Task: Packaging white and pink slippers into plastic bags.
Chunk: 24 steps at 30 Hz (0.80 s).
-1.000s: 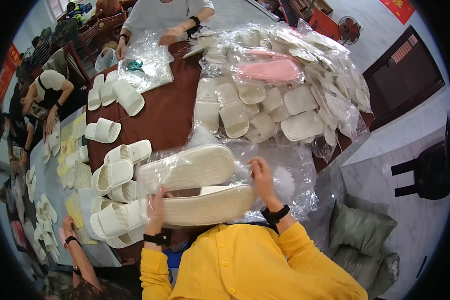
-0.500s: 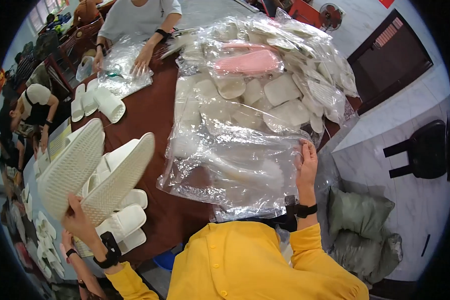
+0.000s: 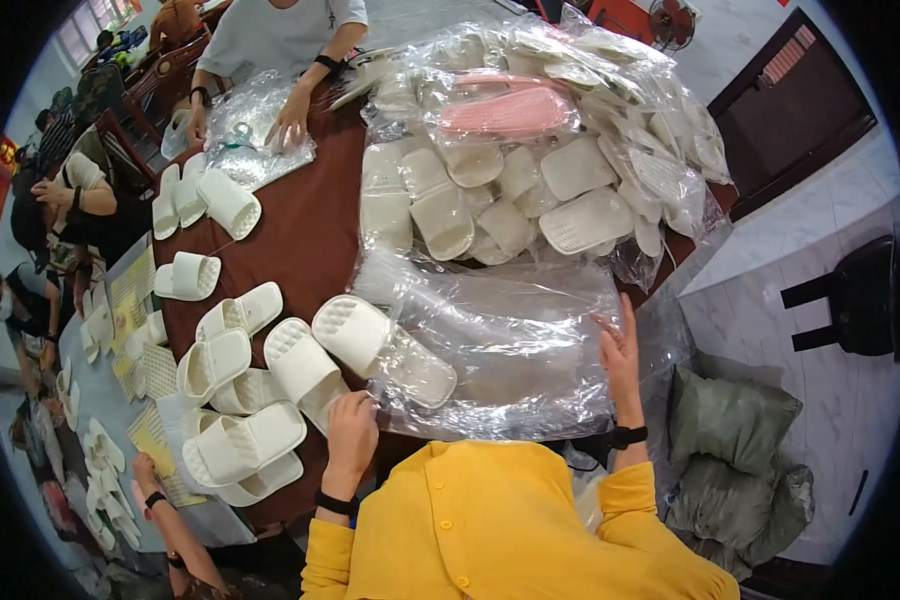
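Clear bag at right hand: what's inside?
One end of a white slipper appears inside the clear bag, left side. Creases and glare cover the rest; can't tell more.

Clear plastic bag [image 3: 515, 335]: spread flat. First white slide slipper [image 3: 353, 330]: strap upward, one end inside bag. Second white slide slipper [image 3: 300, 362]: strap upward, left of first.

Left hand [image 3: 353, 435] curled; right hand [image 3: 621, 362] well apart, fingers [image 3: 627, 312] extended.
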### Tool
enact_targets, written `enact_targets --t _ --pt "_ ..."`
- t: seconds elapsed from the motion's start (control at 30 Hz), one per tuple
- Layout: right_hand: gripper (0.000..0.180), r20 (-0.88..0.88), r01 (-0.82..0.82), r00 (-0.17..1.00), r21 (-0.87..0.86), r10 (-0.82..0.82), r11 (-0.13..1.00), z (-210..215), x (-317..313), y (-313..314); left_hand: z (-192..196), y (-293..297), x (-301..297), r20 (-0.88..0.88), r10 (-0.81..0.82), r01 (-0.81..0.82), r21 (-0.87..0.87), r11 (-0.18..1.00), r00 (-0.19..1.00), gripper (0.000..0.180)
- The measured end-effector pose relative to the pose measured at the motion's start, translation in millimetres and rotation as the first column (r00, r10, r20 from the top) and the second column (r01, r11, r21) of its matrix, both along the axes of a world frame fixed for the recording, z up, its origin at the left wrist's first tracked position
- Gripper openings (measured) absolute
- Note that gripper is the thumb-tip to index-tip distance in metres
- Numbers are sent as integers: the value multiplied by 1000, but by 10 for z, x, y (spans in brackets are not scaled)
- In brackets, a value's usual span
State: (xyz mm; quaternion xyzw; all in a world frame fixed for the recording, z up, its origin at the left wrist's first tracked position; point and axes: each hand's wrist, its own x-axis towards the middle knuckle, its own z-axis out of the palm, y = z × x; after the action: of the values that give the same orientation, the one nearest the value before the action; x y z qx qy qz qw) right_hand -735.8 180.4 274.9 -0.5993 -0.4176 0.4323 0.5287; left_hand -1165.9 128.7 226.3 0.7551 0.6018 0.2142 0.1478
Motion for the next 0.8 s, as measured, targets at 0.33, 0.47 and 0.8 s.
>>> enact_targets --t 0.33,0.47,0.8 --pt "61 245 -45 969 48 32 998 -120 -279 137 1174 420 783 175 -262 241 128 962 949 54" --pt "63 -196 30 980 10 -27 1000 -57 -109 101 749 519 1118 -30 -632 614 -201 763 775 90" --pt "75 954 -334 258 -58 151 941 -771 234 -242 145 569 1392 399 -385 443 -61 894 832 70"
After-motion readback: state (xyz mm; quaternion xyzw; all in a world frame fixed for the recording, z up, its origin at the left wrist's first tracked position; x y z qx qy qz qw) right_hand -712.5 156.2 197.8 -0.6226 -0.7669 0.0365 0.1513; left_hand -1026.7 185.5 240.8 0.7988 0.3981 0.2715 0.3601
